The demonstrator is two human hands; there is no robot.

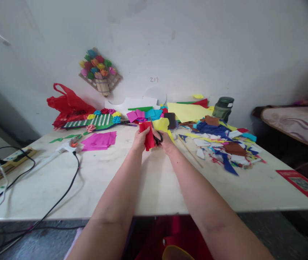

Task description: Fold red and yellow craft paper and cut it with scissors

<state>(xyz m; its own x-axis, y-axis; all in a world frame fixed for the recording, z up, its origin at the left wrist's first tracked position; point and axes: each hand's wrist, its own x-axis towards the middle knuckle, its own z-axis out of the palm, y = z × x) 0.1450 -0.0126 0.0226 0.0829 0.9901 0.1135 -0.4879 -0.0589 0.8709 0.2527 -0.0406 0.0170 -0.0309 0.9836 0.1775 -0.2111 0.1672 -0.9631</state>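
Over the middle of the table, my left hand [140, 139] pinches a folded piece of red paper [150, 139], held upright. Close beside it, my right hand [165, 140] has its fingers through the black handles of a pair of scissors [157, 138]. The blades point up and away, along the right edge of the red paper; whether they are parted is hard to make out. Yellow paper [161, 124] lies just behind both hands, partly covered by them.
Pink paper sheets [99, 141] and a white glue gun [68, 145] with a black cord lie left. Paper scraps [224, 144], a wooden stick [190, 151] and a green bottle [223, 108] are right. Behind stand a red plastic bag [69, 104] and paper flowers on a green board [105, 121].
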